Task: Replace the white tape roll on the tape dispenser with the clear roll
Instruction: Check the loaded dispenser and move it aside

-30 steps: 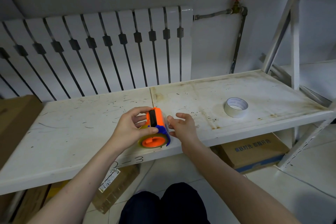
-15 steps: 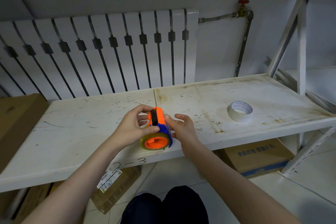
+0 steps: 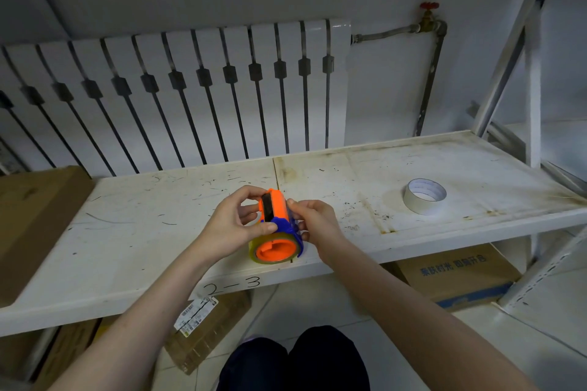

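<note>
We see both hands closed on the tape dispenser (image 3: 275, 225), held just above the front edge of the shelf (image 3: 127, 232). Left hand (image 3: 232, 225) wraps its side, thumb across the blue part, probably to steady it. Right hand (image 3: 313, 222) pinches the opposite side, fingertips near the orange top, likely seating or threading tape. The clear roll (image 3: 254, 247) looks already mounted around the orange hub. The white roll (image 3: 425, 195) lies flat on the shelf, well apart to the right, so we judge the swap nearly done. 2 hands, 1 tool. Tape end not visible.
</note>
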Tool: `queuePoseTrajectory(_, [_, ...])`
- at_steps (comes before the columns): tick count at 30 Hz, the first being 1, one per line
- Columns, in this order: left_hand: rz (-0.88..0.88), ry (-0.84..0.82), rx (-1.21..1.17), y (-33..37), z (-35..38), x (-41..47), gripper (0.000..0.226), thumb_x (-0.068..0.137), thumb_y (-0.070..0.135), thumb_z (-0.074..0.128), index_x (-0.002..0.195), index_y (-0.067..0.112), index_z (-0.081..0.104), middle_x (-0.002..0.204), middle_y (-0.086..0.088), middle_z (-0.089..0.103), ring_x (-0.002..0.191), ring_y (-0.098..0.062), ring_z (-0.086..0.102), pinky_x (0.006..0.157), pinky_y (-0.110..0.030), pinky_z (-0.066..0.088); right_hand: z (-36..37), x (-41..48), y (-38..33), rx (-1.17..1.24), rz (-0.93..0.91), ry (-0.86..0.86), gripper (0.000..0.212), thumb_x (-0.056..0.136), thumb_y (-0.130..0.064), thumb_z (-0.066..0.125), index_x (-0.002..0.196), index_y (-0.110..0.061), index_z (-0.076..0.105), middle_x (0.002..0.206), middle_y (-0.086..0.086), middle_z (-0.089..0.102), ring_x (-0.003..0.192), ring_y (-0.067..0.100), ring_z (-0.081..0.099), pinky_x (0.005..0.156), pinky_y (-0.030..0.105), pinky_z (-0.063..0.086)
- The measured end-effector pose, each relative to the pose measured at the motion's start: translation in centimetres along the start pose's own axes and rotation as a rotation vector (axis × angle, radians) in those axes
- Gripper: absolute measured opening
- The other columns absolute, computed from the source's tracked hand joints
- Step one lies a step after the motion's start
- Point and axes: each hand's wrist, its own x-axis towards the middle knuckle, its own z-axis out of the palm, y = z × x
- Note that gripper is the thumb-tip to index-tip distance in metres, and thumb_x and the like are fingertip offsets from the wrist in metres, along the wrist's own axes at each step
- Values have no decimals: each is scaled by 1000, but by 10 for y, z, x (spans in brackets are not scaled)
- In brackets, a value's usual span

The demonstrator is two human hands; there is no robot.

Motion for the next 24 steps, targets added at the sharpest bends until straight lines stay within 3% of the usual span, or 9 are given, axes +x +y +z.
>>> queuePoseTrajectory(4, [-6, 2, -10, -2, -2, -3, 52, 69, 14, 79, 114, 24, 53, 122, 4, 56, 115, -22, 55, 99, -35, 47, 1, 3, 6, -2, 61, 25, 22, 90, -19, 57, 108, -6, 59, 75, 3, 59, 65, 12, 53, 56, 24, 48])
queuePoseTrajectory(7, [-5, -2, -24, -2, -3, -5, 51, 70, 14, 78, 113, 24, 53, 121, 5, 56, 116, -23, 54, 99, -36, 47, -5, 5, 14, -81, 112, 60, 19, 89, -15, 57, 106, -7, 58, 83, 5, 59, 68, 12, 54, 55, 23, 47])
queuePoseTrajectory(9, [-11, -3, -31, -2, -3, -4, 51, 70, 14, 78, 113, 24, 53, 122, 4, 55, 116, -23, 54, 100, -38, 47, -9, 5, 15, -194, 11, 160, 23, 92, -17, 53, 113, -10, 54, 99, 8, 61, 79, 15, 59, 66, 26, 50])
queuePoseTrajectory(11, [-11, 7, -36, -3, -3, -4, 51, 70, 13, 78, 113, 23, 53, 122, 4, 56, 114, -23, 55, 100, -38, 47, -11, -6, 10, -280, -259, 181, 30, 96, -23, 46, 124, -14, 48, 121, 5, 58, 104, 15, 58, 81, 24, 48])
queuePoseTrajectory(14, [-9, 47, -66, -5, -3, -2, 50, 71, 11, 78, 113, 20, 55, 115, 5, 59, 109, -20, 58, 98, -34, 47, -9, -33, 3, -359, -571, -122, 46, 100, -34, 33, 144, -22, 28, 147, -8, 37, 131, 5, 36, 102, 25, 40])
queuePoseTrajectory(16, [-8, 66, -93, -6, -3, -2, 50, 71, 8, 77, 115, 17, 56, 113, 6, 60, 106, -18, 59, 95, -27, 47, -5, -42, 13, -451, -592, -350, 56, 98, -44, 25, 149, -28, 9, 151, -13, 25, 135, 3, 28, 109, 26, 34])
queuePoseTrajectory(18, [-12, 81, -96, -8, -3, -2, 51, 72, 8, 77, 117, 15, 55, 116, 2, 60, 105, -18, 58, 89, -21, 47, -5, -37, 28, -492, -537, -412, 60, 95, -53, 19, 149, -32, 3, 156, -10, 18, 139, 6, 25, 113, 31, 29])
queuePoseTrajectory(21, [-40, 122, -113, -10, -6, -3, 49, 73, 11, 76, 117, 14, 54, 119, 0, 58, 104, -18, 57, 83, -23, 48, -12, -27, 27, -512, -376, -379, 63, 93, -58, 15, 147, -26, 24, 148, 4, 40, 136, 19, 37, 109, 34, 36])
queuePoseTrajectory(24, [-61, 132, -134, -11, -9, -2, 45, 74, 12, 74, 114, 16, 54, 111, 6, 58, 101, -16, 57, 80, -24, 49, -16, -22, 7, -527, -337, -293, 53, 100, -43, 18, 138, -15, 41, 138, 9, 51, 124, 15, 48, 91, 17, 40])
